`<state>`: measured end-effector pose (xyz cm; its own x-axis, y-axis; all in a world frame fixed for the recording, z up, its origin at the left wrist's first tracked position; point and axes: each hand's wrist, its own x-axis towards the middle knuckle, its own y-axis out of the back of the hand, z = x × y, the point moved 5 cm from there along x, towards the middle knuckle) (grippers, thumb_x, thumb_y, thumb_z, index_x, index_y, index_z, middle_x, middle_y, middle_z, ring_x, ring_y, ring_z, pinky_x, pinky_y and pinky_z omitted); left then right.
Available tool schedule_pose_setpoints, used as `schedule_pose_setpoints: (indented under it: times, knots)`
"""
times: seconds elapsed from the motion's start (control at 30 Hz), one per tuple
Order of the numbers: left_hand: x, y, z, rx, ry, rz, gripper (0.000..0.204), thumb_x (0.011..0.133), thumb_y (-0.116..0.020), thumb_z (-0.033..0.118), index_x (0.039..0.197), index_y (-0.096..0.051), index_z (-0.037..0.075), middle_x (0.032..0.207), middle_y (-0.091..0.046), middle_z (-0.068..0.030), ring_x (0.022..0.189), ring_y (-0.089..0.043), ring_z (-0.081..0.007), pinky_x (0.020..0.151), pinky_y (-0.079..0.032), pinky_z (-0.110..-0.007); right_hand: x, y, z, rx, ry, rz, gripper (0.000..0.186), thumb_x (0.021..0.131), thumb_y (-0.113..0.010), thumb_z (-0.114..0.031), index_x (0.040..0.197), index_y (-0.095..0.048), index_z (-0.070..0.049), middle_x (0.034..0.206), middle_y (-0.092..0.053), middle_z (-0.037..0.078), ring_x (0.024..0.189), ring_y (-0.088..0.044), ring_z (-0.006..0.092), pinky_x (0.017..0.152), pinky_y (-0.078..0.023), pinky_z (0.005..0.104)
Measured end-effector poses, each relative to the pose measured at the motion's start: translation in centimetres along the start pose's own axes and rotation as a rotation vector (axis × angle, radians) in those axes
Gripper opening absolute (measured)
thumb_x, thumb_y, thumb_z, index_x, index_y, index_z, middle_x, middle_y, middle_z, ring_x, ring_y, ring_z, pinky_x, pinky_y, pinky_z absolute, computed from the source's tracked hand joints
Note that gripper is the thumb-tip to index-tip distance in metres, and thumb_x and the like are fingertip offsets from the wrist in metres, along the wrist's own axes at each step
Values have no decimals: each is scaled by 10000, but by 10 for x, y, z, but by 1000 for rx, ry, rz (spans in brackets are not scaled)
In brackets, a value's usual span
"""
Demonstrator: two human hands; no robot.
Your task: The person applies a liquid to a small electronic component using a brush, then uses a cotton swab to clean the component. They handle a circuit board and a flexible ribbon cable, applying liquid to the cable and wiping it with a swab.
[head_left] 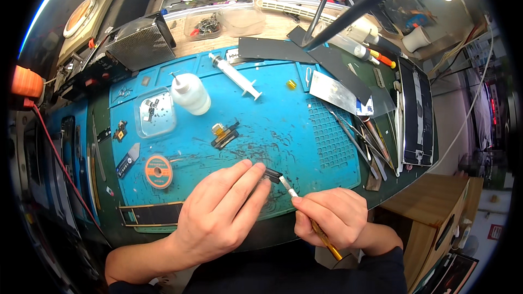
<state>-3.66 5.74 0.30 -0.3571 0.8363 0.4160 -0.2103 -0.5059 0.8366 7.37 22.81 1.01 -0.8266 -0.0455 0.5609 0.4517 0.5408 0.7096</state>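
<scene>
My left hand (226, 204) is closed, its fingertips pinching a small black part (272, 175) just above the blue mat. In my right hand (332, 215) is a slim gold-handled tool (322, 235) with a silvery front section. Its front end meets the black part; whether it is a blade or a brush cannot be made out. Beyond my left fingers, a small black component with an amber-coloured piece (224, 133) lies on the dark-streaked mat (272, 114). An orange-rimmed spool (158, 171) sits left of my left hand.
A white bottle with a needle tip (190, 94), a syringe (236, 77) and a clear tray of small parts (156, 112) stand on the mat. Tweezers and thin tools (365, 140) lie at right. A dark lamp arm (365, 8) crosses above the back right.
</scene>
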Motion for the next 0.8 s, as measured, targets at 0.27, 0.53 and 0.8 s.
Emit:
schedule_pose_setpoints:
  times: [0.27, 0.53, 0.8]
  knots:
    - [1, 1, 2, 50, -23, -5, 301, 881, -831, 35, 1177, -819, -20, 1316, -798, -167, 1183, -767, -322, 934, -617, -421, 0, -2, 2, 4, 0, -8, 241, 828, -841, -18, 1068, -839, -14, 859, -766, 51, 664, -727, 183, 592, -571, 278]
    - [1, 0, 1, 59, -27, -5, 308, 863, -803, 30, 1166, -823, -20, 1319, -797, -173, 1181, -767, -320, 935, -614, -419, 1, -4, 1, -16, 22, -21, 229, 859, -829, -17, 1087, -840, -28, 868, -784, 31, 667, -730, 167, 571, -568, 274]
    - [1, 0, 2, 62, -30, 1, 320, 846, -795, 32, 1160, -823, -21, 1317, -797, -178, 1169, -770, -323, 933, -615, -419, 0, -5, 0, -33, 41, -7, 187, 880, -827, -26, 1066, -842, -23, 869, -781, 38, 665, -729, 172, 563, -561, 279]
